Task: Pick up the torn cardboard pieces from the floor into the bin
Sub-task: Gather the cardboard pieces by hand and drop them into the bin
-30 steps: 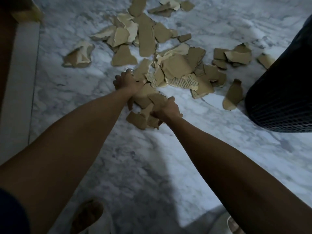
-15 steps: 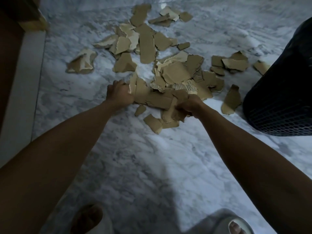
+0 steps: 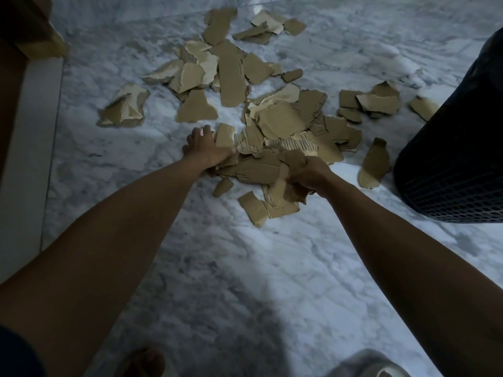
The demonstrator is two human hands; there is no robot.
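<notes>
Right hand (image 3: 309, 174) grips a wad of torn cardboard pieces (image 3: 280, 118) at the pile's near edge, left hand (image 3: 208, 148) curls round another scrap beside it, while the rest lie scattered over the marble floor (image 3: 245, 268) left of the dark mesh bin (image 3: 457, 148).

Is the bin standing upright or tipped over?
Upright, it seems: the bin's dark mesh wall rises from the floor at right. Its top is out of frame.
</notes>
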